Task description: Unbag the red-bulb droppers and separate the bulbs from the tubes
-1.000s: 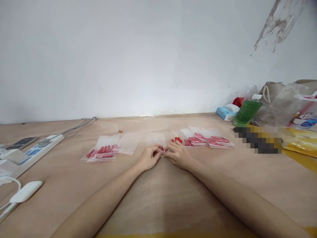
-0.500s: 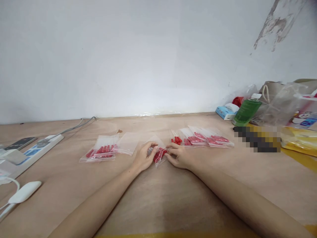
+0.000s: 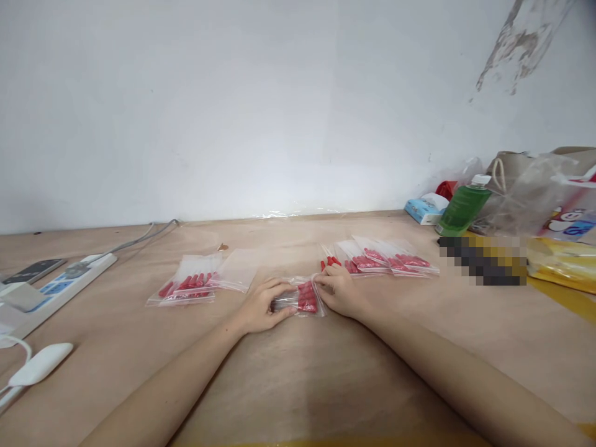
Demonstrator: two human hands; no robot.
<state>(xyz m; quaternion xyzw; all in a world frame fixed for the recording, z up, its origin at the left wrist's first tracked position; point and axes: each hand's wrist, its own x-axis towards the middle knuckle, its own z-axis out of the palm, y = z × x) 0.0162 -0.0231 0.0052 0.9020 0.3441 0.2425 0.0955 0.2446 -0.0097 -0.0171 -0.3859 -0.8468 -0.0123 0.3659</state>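
Note:
A small clear zip bag (image 3: pixel 308 298) lies on the table between my hands, holding a row of red-ended pieces with pale stems. My left hand (image 3: pixel 262 307) curves round its left end, thumb below and fingers above. At the bag's upper right edge, the fingertips of my right hand (image 3: pixel 343 293) pinch the plastic. Just behind that hand are a few loose red-ended pieces (image 3: pixel 329 261), partly hidden by it. Flat bags with red pieces (image 3: pixel 370 259) overlap at the right. More filled bags (image 3: pixel 190 282) lie at the left, beside an unfilled bag (image 3: pixel 238 270).
A white power strip (image 3: pixel 69 288), a phone (image 3: pixel 35 270) and a white plug-like device (image 3: pixel 44 366) are on the left. To the right stand a green bottle (image 3: pixel 463 208), a blue tissue pack (image 3: pixel 423 212) and plastic bags (image 3: pixel 516 198). A wall (image 3: pixel 261 112) closes off the back.
The bag between my hands has turned and now lies flatter, its red ends to the right. My left hand has shifted left and down, its grip wider. The right hand stays at the bag's edge.

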